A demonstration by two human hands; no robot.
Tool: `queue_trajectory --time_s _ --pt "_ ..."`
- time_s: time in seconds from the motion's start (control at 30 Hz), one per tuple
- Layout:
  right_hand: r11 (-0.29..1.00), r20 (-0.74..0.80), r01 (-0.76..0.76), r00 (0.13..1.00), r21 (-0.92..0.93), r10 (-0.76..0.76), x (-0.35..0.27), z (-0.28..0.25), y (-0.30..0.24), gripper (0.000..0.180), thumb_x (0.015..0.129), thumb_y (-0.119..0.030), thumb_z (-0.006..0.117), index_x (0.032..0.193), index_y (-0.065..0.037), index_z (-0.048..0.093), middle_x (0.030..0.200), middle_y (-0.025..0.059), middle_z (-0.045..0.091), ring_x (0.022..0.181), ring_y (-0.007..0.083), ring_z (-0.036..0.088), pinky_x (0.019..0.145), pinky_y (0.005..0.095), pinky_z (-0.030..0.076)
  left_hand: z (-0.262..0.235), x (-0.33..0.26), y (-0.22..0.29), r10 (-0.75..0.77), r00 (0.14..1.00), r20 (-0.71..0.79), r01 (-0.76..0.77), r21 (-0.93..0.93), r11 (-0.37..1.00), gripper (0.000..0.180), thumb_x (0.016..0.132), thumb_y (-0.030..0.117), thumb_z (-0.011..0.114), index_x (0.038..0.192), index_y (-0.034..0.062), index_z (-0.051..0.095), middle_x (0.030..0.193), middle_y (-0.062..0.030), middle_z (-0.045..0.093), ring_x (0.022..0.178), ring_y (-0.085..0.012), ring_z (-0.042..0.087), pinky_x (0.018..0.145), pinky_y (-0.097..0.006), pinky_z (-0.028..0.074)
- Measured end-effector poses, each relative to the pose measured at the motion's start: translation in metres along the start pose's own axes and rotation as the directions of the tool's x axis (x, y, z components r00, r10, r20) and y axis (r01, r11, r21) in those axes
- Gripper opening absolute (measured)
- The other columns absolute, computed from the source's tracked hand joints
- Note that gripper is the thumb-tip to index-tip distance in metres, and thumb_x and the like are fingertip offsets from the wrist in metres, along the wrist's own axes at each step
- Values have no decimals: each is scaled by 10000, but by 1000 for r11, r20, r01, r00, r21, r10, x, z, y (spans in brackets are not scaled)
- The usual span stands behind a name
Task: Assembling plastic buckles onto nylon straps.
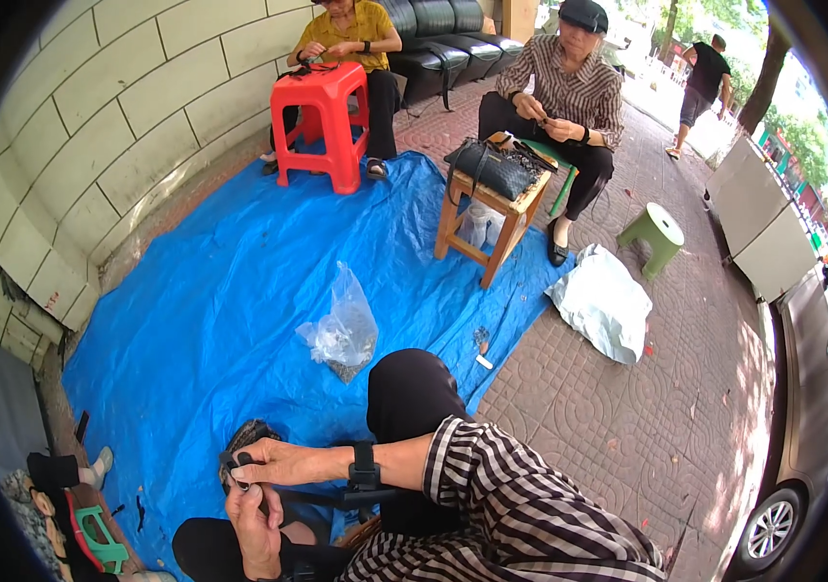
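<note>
My right hand [273, 461] comes in from the right, a black band on its wrist. Its thumb and fingers pinch a small black piece [230, 460] whose kind I cannot make out. Just below, my left hand [254, 529] is raised with its fingertips closed up against the same piece. A dark strap [322, 499] runs from beside the fingers toward my lap; whether it joins the piece is hidden. Both hands are between my dark-trousered knees, over a blue tarp [210, 291]. A patterned shoe [249, 436] shows behind the right hand.
A clear plastic bag [346, 325] with dark bits lies on the tarp. Beyond are a red stool [322, 92], a wooden stool [492, 209] bearing a black bag, and two seated people handling small things. A white sack [603, 301] and green stool [653, 233] stand right.
</note>
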State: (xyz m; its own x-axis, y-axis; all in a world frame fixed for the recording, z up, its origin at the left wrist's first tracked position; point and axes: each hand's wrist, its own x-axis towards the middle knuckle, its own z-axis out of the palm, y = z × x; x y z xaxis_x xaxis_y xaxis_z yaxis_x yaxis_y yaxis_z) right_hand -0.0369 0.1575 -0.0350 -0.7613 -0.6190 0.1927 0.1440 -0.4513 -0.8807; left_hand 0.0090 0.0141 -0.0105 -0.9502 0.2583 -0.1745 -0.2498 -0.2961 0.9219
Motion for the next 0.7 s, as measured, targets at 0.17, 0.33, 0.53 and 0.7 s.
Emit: queue_trajectory --time_s 0.17,0.33,0.53,0.7 --pt "999 -49 42 998 -22 -43 1 -1 0 375 912 -424 488 841 -63 564 670 -38 498 575 47 465 513 214 376 -7 -2 -2 -19 999 50 16 55 998 186 879 152 491 981 1 528 558 -56 493 391 -76 360 360 -190 262" --pt "1000 29 -12 999 -20 13 -1 -6 -4 412 919 -453 454 903 -62 581 779 -16 525 749 63 468 665 242 415 -7 -2 -6 -27 998 56 19 137 990 188 886 215 524 924 31 512 553 -53 488 368 -77 361 337 -192 264" --pt "998 -23 10 1000 -70 -12 -7 -8 -13 432 918 -462 449 923 -50 579 807 -5 537 758 75 475 677 251 422 2 3 -9 -62 995 79 54 100 994 202 890 180 522 973 -4 512 584 -75 516 397 -88 389 364 -191 278" --pt "996 -29 -74 997 -44 73 4 -4 -3 362 935 -379 460 1028 -44 561 899 -4 557 819 77 489 732 265 435 -3 -3 3 3 997 -73 4 88 996 202 891 173 504 1002 4 504 591 -70 513 408 -98 416 368 -199 298"
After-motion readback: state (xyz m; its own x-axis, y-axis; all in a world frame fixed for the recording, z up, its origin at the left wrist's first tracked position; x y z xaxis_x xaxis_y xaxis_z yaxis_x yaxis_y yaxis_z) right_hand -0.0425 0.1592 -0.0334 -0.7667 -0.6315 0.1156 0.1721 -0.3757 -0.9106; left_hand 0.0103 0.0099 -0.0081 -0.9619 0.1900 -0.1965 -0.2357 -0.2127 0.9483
